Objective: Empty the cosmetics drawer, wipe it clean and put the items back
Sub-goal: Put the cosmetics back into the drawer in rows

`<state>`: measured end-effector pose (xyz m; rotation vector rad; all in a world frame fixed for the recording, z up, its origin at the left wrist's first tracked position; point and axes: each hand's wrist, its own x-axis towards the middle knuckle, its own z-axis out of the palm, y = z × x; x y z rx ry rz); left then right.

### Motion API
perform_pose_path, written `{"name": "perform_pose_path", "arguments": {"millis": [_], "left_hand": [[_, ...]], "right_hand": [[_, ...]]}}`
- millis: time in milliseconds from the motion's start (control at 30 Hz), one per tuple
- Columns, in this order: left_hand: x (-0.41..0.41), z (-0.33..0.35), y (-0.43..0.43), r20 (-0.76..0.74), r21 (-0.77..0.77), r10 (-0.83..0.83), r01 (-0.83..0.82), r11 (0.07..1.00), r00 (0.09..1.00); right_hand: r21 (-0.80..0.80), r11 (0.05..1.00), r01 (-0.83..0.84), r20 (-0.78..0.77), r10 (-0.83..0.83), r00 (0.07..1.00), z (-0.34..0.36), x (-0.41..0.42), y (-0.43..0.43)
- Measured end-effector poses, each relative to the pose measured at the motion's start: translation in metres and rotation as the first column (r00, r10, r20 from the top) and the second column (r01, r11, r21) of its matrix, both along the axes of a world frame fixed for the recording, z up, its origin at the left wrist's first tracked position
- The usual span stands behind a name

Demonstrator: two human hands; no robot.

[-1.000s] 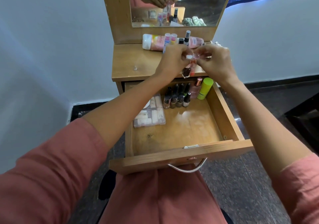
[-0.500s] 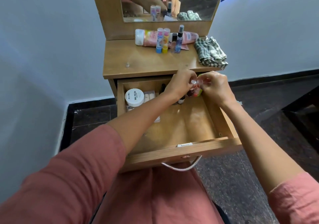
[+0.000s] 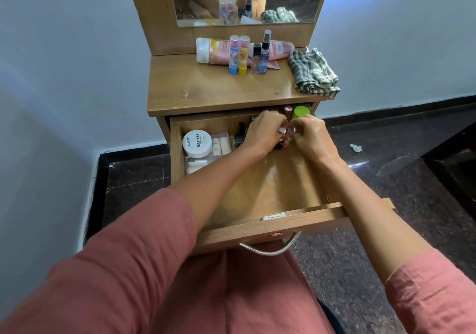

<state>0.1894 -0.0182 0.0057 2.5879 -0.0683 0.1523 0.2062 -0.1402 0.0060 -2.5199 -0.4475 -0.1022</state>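
My hands have come down from over the tabletop into the open wooden drawer (image 3: pixel 270 225) and now meet above its back half, neither one nearer. The left hand (image 3: pixel 265 133) and right hand (image 3: pixel 313 138) both pinch the small dark nail-polish bottles (image 3: pixel 280 143) between curled fingers, caps up as far as I can tell. The standing black bottle (image 3: pixel 239 134) is just left, the lime-green tube (image 3: pixel 300 112) just beyond.

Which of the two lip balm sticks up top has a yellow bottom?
The right-hand lip balm stick, nearer the spray bottle; the left-hand stick has a blue bottom.
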Motion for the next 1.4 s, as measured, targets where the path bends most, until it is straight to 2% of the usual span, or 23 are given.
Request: {"name": "perform_pose_path", "arguments": {"millis": [233, 600, 833, 1033, 1133, 1267, 1400], "left_hand": [[-0.002, 0.0, -0.001, 0.043, 0.037, 0.006, -0.007, 0.999, 0.999], [-0.007, 0.007, 0.004, 0.087, -0.02, -0.002, 0.004, 1.0, 0.996], [-0.003, 0.033, 0.022, 0.266, -0.137, 0.04, -0.003, 0.991, 0.963], [0.012, 0.061, 0.054, 0.414, -0.202, 0.17, -0.092, 0.975, 0.894], [0.024, 0.073, 0.071, 0.451, -0.194, 0.236, -0.164, 0.967, 0.861], [0.041, 0.083, 0.089, 0.421, -0.141, 0.277, -0.239, 0.961, 0.864], [0.053, 0.087, 0.096, 0.29, -0.145, 0.26, -0.226, 0.963, 0.921]], "right_hand": [[-0.003, 1.0, -0.002, -0.001, 0.002, 1.0, -0.001, 0.002, 0.0], [0.001, 1.0, -0.017, -0.014, 0.017, 1.0, 0.009, -0.002, -0.002], [0.065, 0.998, 0.006, 0.118, -0.013, 0.993, 0.032, 0.009, 0.011], [0.162, 0.983, -0.084, 0.198, 0.051, 0.979, 0.066, 0.027, 0.052], [0.129, 0.981, -0.148, 0.246, 0.113, 0.963, 0.079, 0.039, 0.077], [0.099, 0.974, -0.203, 0.331, 0.16, 0.93, 0.095, 0.047, 0.102], [0.066, 0.97, -0.235, 0.344, 0.199, 0.917, 0.101, 0.053, 0.116]]}}
